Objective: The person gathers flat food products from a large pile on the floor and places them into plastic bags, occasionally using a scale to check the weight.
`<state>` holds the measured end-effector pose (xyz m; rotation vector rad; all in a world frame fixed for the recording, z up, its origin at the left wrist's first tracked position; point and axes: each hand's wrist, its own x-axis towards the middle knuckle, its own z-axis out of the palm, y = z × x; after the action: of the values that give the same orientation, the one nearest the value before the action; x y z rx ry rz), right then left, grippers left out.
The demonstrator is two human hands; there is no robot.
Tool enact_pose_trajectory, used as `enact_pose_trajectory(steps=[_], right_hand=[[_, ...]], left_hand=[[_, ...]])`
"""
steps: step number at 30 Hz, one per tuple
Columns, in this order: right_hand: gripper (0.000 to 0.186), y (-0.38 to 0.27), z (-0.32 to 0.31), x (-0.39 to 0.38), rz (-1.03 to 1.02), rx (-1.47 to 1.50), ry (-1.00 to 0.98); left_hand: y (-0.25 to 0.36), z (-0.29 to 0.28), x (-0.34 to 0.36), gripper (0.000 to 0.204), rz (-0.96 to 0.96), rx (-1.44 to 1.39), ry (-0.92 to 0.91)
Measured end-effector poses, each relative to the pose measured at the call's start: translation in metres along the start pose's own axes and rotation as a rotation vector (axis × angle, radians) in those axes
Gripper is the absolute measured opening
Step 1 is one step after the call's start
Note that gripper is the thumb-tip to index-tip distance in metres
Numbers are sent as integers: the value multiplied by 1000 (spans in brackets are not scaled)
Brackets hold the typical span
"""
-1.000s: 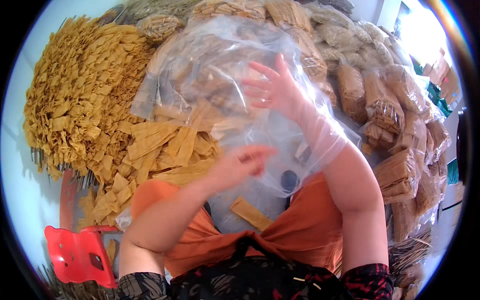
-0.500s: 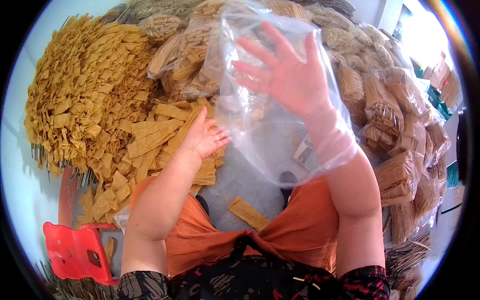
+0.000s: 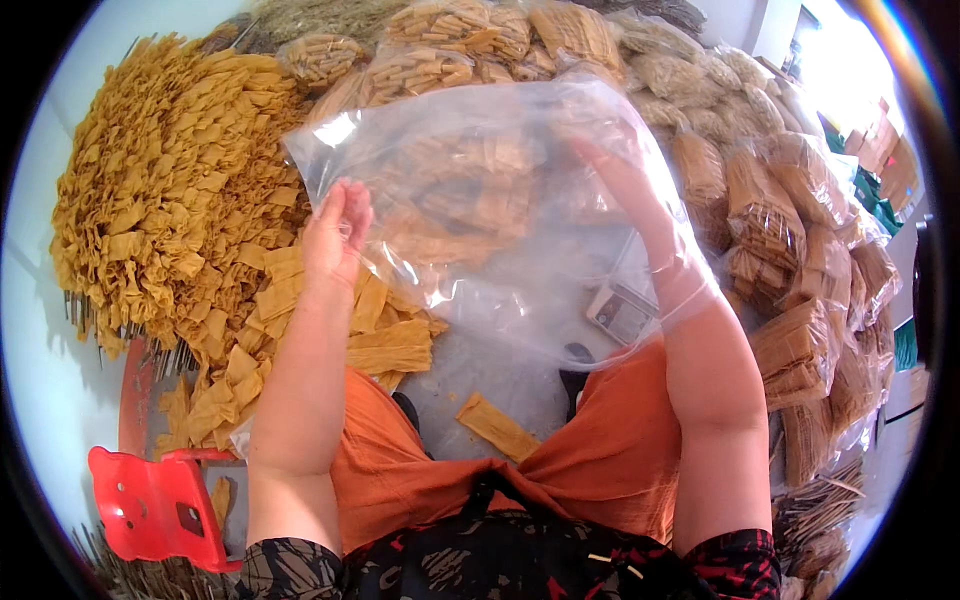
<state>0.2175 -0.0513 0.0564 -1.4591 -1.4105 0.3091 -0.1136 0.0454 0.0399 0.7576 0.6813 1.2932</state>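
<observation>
A large clear plastic bag (image 3: 450,285) is spread out in front of me above my knees. My left hand (image 3: 338,228) is at its left end, fingers curled closed on the film near the bag's corner. My right hand (image 3: 608,150) is inside the bag at its right end, and the film lies around my wrist and forearm. Through the cloudy, shiny plastic its fingers are blurred, so I cannot tell how they are held. Beneath and left of the bag lie loose yellow-brown flat strips (image 3: 390,348), crumpled and cloth-like in look.
A tall heap of yellow-brown strips (image 3: 180,190) rises at the left. Packed clear bags of brown pieces (image 3: 790,350) line the right; more bags (image 3: 450,30) stand behind. A small scale-like device (image 3: 622,312) sits on the floor, a single strip (image 3: 497,427) between my feet, a red plastic chair (image 3: 160,508) lower left.
The bag has been stretched out leftward. My left hand has moved up and left and closed on its edge. My right hand, spread inside the bag before, has turned and is now blurred behind film.
</observation>
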Motion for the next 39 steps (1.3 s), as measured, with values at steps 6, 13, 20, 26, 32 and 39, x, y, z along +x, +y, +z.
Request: enact_pose_trajectory(steps=[6,13,20,26,32,39], right_hand=[[70,-45,30,-9,6,-31,-545],[73,-97,1,-9,153,1517,-256],[72,-83,18,-6,164,1195,-277],[83,-89,33,-17,309,1554,-504],[77,-111,67,-39,544,1397,-704],[53,-99,96,-53,417,964,-670]], left_hand=[[-16,-8,-4,16,-96,89,-29],[-8,17,-31,59,-174,-15,-265],[29,31,-57,85,-278,-278,-903],[-17,5,-16,58,-365,-63,-603],[-30,3,-27,35,-402,-126,-647],[-24,-13,-32,31,-388,-139,-692]])
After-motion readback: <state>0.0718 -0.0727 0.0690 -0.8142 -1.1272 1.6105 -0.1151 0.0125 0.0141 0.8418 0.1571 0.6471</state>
